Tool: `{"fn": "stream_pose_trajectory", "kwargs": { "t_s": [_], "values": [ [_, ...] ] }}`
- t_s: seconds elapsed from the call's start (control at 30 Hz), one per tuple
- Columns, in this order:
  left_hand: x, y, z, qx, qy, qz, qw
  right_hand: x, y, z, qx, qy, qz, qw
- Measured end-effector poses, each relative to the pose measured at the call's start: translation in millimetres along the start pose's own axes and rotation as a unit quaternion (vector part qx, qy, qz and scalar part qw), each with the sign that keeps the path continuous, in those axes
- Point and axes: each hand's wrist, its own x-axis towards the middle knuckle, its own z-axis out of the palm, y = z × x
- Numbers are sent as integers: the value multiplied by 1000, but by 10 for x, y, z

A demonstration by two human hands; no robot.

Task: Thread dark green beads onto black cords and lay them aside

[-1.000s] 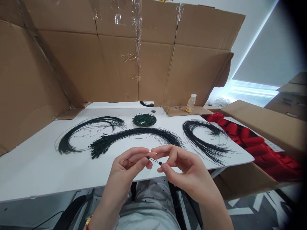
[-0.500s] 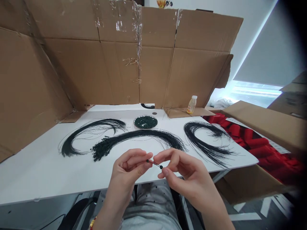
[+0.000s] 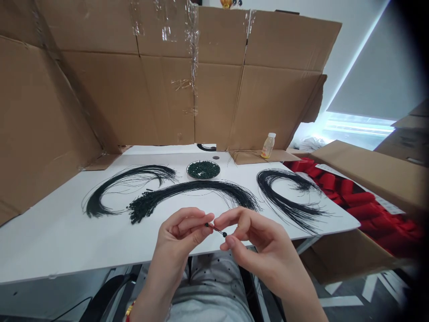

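Just above the table's front edge, a thin dark strand (image 3: 216,229) with a small dark bead at each end spans my two hands. My left hand (image 3: 181,241) pinches the strand's left end between thumb and fingertips. At the other end, the thumb and fingers of my right hand (image 3: 264,246) close around the right bead. Behind the hands lies a long bundle of dark strands (image 3: 201,184), its left end thick with dark green beads (image 3: 142,206). Past it sits a round dish of small green pieces (image 3: 203,170).
On the white table (image 3: 60,241) lie a left strand bundle (image 3: 100,197) and a right strand bundle (image 3: 271,192). Cardboard walls (image 3: 161,98) stand behind and left. A small bottle (image 3: 268,146) is at the back. Right of the table, a carton (image 3: 368,165) holds red rolls (image 3: 358,199).
Both hands keep the same hold on the beaded strand, which has barely moved. The view has shifted very slightly.
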Motion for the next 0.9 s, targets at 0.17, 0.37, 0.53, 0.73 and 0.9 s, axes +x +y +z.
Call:
{"fn": "stream_pose_trajectory", "kwargs": {
  "t_s": [0.17,0.37,0.53,0.73,0.9],
  "values": [
    [-1,-12,7,5,-2,3,1000,3,19,-7,-4,-2,-1,1000],
    [-30,-1,64,-8,2,-6,1000,29,62,-6,-43,12,-41,998],
    [-36,-9,32,10,-17,-5,1000,28,61,3,-65,21,-42,997],
    [-8,-38,-29,36,-25,-14,999,26,43,12,-74,15,-54,996],
    [0,-29,-23,14,-18,-13,1000,42,55,13,-78,6,-54,995]
  ]
}}
